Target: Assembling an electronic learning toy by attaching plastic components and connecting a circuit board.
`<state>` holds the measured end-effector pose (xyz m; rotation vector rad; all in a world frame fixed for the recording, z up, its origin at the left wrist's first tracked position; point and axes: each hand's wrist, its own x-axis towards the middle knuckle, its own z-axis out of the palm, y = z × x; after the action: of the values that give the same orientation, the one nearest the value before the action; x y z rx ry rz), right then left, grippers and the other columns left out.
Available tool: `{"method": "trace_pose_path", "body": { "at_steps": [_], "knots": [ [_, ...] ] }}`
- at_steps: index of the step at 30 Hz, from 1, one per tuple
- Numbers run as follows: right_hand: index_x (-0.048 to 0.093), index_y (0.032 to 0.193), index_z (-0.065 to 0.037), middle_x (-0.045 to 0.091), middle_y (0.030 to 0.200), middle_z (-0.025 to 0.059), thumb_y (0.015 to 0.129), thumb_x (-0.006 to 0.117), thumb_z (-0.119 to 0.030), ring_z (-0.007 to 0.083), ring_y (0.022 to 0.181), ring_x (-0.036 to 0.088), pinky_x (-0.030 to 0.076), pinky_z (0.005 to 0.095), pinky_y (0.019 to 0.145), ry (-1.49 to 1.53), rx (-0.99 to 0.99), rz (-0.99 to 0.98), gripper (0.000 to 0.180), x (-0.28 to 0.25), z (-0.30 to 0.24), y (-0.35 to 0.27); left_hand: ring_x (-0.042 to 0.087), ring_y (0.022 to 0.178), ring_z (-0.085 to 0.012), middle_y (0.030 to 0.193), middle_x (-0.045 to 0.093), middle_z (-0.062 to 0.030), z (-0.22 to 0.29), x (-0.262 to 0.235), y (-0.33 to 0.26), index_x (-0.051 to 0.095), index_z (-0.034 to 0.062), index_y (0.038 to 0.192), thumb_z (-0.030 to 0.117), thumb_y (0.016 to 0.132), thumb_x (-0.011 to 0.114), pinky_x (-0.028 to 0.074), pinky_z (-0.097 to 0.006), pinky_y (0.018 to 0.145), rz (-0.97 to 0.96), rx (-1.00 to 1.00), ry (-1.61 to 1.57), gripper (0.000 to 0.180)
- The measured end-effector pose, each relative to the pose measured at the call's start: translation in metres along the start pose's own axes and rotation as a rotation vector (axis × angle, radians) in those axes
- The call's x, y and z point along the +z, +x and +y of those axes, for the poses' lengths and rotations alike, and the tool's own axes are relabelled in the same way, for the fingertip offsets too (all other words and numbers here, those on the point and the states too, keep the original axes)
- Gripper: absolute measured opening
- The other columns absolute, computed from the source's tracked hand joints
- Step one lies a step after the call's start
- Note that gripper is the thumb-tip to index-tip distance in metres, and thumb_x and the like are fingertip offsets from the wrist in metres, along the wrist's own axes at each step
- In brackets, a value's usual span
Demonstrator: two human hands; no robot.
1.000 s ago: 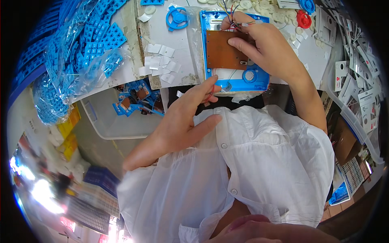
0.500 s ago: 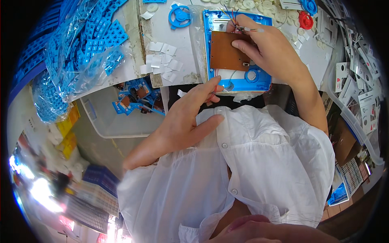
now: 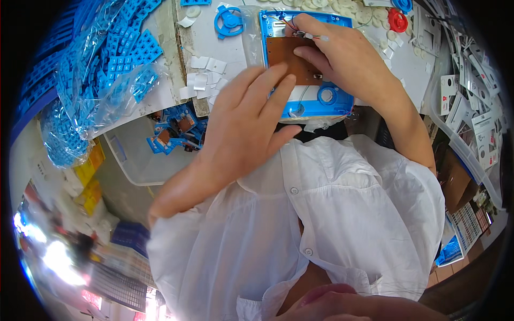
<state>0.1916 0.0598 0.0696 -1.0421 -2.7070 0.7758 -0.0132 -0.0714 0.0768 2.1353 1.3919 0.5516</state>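
Board [image 3: 303, 69] lies in the blue case [image 3: 316, 110] at the table's [image 3: 202, 38] near edge; the right hand [image 3: 350, 60] rests its thumb on it, fingers by the wires [image 3: 309, 36], whether clasping I cannot tell; the left hand [image 3: 241, 120], fingers loosely spread, covers the case's left edge

At the table's [image 3: 210, 33] front edge, the case [image 3: 317, 110] is smooth, glossy blue plastic, and the board [image 3: 282, 49] in it has a matt brown face. That edge is rough and chipped; the bag [image 3: 104, 109] hanging over it is shiny, crinkled film. The shirt [image 3: 342, 214] is thin cloth, and the small, distant discs [image 3: 379, 14] seem matt plastic.
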Motion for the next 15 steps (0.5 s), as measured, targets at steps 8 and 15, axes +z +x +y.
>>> {"method": "trace_pose_path", "body": {
  "at_steps": [8, 15],
  "knots": [
    [0.058, 0.130, -0.013, 0.071, 0.098, 0.0072, 0.090, 0.076, -0.020, 0.0256, 0.077, 0.069, 0.055, 0.0367, 0.067, -0.092, 0.059, 0.203, 0.045, 0.000, 0.007, -0.013, 0.049, 0.141, -0.0227, 0.150, 0.055, -0.0069, -0.003, 0.012, 0.008, 0.061, 0.0074, 0.138, 0.049, 0.082, 0.075, 0.026, -0.056, 0.117, -0.110, 0.094, 0.342, 0.071],
    [0.068, 0.110, -0.009, 0.072, 0.091, 0.0112, 0.090, 0.073, -0.016, 0.0295, 0.078, 0.071, 0.056, 0.0374, 0.068, -0.012, 0.100, 0.093, 0.022, -0.026, 0.006, -0.056, 0.049, 0.140, -0.0227, 0.146, 0.057, -0.0064, -0.006, 0.012, 0.009, 0.061, 0.0110, 0.139, 0.048, 0.080, 0.077, 0.029, -0.055, 0.116, -0.104, 0.088, 0.333, 0.072]
  ]
}}
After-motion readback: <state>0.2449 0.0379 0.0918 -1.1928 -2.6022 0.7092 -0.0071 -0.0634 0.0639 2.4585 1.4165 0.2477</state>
